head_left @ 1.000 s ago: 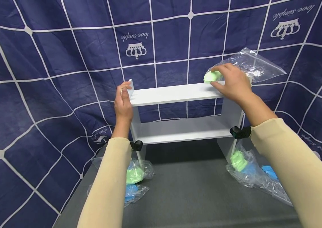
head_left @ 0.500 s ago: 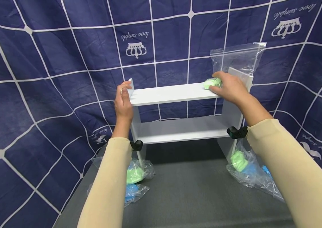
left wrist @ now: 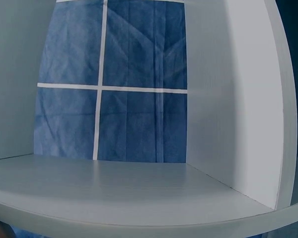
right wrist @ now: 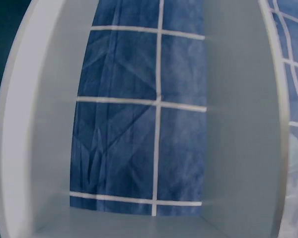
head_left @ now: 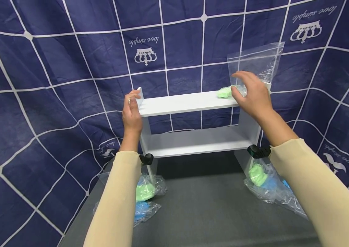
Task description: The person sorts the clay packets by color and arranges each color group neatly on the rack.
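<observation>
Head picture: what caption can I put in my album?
Left hand grips a white shelf; right hand beside a green lump.

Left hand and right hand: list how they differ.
The left hand grips the white side panel; the right hand is by the clear bag with green contents. The left hand's fingers curl round; the right hand's thumb and fingers stand apart. Both come out of cream sleeves.

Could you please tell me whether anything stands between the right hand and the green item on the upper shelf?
Only part of the clear bag shows between the right hand and the green item; no solid obstacle is visible.
</observation>
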A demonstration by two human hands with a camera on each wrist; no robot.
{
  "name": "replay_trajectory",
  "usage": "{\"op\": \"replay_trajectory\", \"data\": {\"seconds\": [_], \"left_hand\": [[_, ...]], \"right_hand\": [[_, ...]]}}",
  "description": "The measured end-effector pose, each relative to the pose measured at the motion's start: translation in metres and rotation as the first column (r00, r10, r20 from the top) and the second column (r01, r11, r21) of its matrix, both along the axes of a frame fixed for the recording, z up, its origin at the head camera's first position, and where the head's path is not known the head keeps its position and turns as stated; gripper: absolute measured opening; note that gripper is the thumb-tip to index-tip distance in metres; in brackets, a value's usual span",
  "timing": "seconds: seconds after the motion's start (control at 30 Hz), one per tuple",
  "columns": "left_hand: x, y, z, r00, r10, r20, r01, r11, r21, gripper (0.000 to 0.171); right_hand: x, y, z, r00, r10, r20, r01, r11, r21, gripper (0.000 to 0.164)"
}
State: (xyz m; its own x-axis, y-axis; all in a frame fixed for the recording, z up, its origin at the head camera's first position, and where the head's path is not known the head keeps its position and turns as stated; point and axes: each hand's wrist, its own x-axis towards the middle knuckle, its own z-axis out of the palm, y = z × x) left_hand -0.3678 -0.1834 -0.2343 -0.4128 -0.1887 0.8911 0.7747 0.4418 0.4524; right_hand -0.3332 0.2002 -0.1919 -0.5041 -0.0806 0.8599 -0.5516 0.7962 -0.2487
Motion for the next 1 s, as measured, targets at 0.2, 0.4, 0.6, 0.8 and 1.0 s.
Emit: {"op": "replay_trajectory", "data": {"seconds": [0.2, 0.4, 0.6, 0.8, 1.0], "left_hand": [[0.002, 0.002, 0.002, 1.0, -0.012, -0.002, 0.012, 1.0, 0.022, 0.032], [0.005, 0.004, 0.001, 0.999, -0.033, 0.011, 0.033, 0.999, 0.037, 0.031], [0.002, 0.002, -0.001, 1.0, -0.03, -0.003, 0.03, 0.999, 0.045, 0.041], [0.002, 0.001, -0.001, 1.0, -0.028, -0.004, 0.028, 0.999, 0.033, 0.048], [0.002, 0.001, 0.001, 0.999, -0.048, -0.002, 0.049, 0.998, 0.05, 0.036]], "right_hand": [[0.025, 0.004, -0.021, 0.971, 0.03, -0.236, -0.06, 0.991, -0.12, 0.04], [0.047, 0.015, -0.05, 0.946, -0.034, -0.323, -0.061, 0.958, -0.28, 0.044], [0.063, 0.033, -0.083, 0.955, -0.093, -0.281, -0.033, 0.91, -0.414, 0.044], [0.074, 0.05, -0.129, 0.997, -0.075, -0.023, 0.052, 0.849, -0.526, 0.046], [0.077, 0.066, -0.175, 0.925, 0.078, 0.373, 0.132, 0.852, -0.506, 0.071]]}}
